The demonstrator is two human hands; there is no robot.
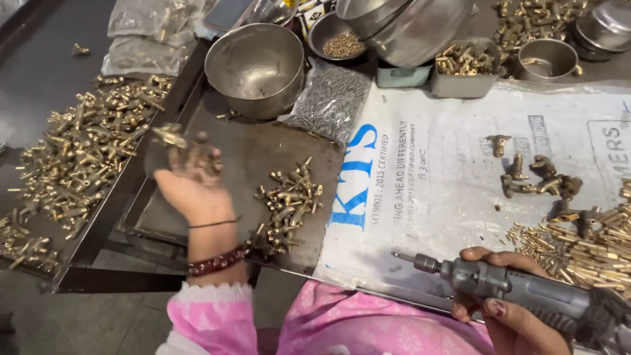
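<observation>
We see 1 white printed sack point(460, 177) with blue lettering spread flat, and 3 clear bags point(332, 98) of parts above.

The person wears a pink garment with a faint paler floral print; it fills the lower edge of the view from about 7 to 5 o'clock. The left sleeve point(211, 319) ends in a white scalloped frill cuff just below the wrist. Above that cuff, toward 12 o'clock, sits a dark red beaded bracelet point(217, 263), and just beyond it a thin black thread band point(213, 224) circles the wrist. The left hand point(190, 177) is bare, without rings. On the right hand point(506, 315), at 4 o'clock, one fingernail carries dark reddish polish.
</observation>
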